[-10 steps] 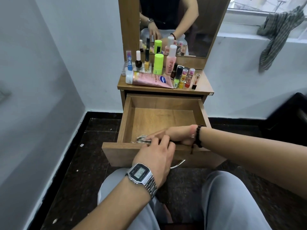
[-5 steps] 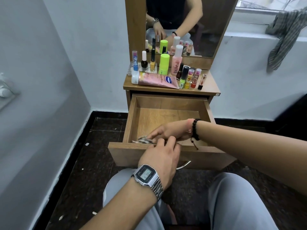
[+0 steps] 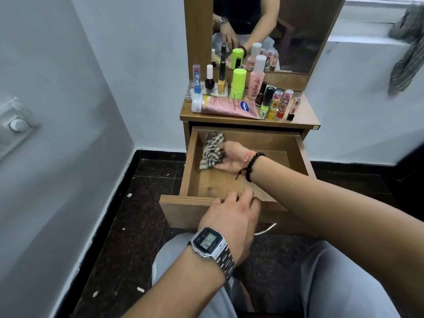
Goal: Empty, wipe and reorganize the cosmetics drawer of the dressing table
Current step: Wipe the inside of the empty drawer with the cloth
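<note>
Left wall has a switch plate [image 3: 17, 125], irrelevant. Floor [image 3: 128, 226] is dark tile with a few pale scraps on it

Cosmetics are all parked up on the bench [image 3: 307, 118], so the emptying step looks done: blue-capped stick [image 3: 196, 79], dark nail polish [image 3: 209, 78], yellow bottle [image 3: 221, 76], neon green stick [image 3: 238, 83], pink bottle [image 3: 257, 78], then a row of small tubes and lipsticks to the right. Pink lotion tube [image 3: 227, 106] lies flat across the front, probably because it won't stand

Drawer [image 3: 190, 161] is pulled fully out, no products visible inside. Checked cloth [image 3: 212, 150] is bunched in the back-left corner, touching the left wall and the drawer floor

Right hand [image 3: 231, 158] reaches across into the drawer, fingers curled into the cloth, gripping it and pressing it down. Reads as mid-wipe, working the far corner where dust collects

Left hand [image 3: 234, 216] sits on the drawer's front edge, fingers bent over the top lip, holding it. Likely bracing the drawer so wiping pressure doesn't slide it back in

Mirror [image 3: 298, 42] shows the same arms. A striped cloth [image 3: 410, 49] hangs off the window sill at far right, not in use

Judgement: wipe in progress, near half of the drawer floor and the right side still to cover, reorganizing not started
</note>
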